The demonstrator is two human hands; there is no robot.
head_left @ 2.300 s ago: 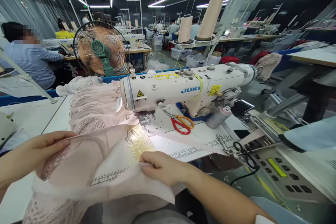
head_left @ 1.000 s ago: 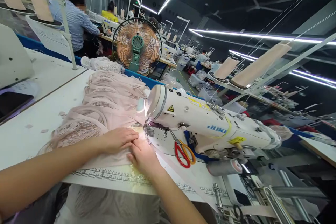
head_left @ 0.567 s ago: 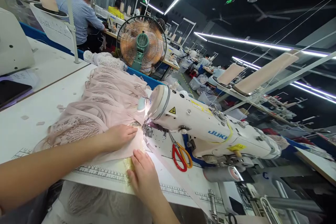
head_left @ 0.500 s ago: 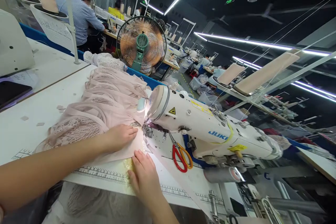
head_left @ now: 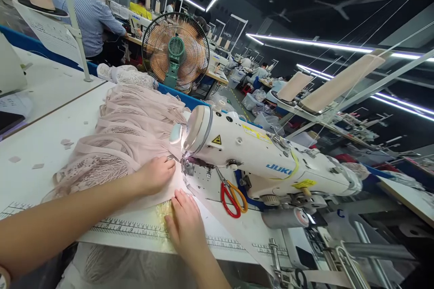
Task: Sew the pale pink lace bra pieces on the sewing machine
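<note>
Pale pink fabric (head_left: 153, 198) lies on the sewing machine (head_left: 244, 149) bed, its edge running under the presser foot (head_left: 187, 167). Close to the needle area, my left hand (head_left: 156, 175) presses on this fabric with fingers bent together; their tips partly hide the cloth. Nearer the front, my right hand (head_left: 187, 221) rests with outstretched fingers on the fabric's edge, thumb apart. A yellowish strip (head_left: 162, 216) shows beside that thumb. From the foot, a narrow pink band (head_left: 230, 228) slants down to the table's front edge.
Bunched pink lace garments (head_left: 111, 131) fill the table left of the machine. Red-and-orange-handled scissors (head_left: 233, 196) lie beside the machine arm. A printed ruler (head_left: 132, 229) follows the front edge. Behind stand a fan (head_left: 175, 49) and a seated person (head_left: 84, 18); thread cones (head_left: 342, 82) are at right.
My left fingers have bent a little more on the fabric. My right hand stays almost in place. The whole view has shifted slightly, so the machine and background appear further left and up.
</note>
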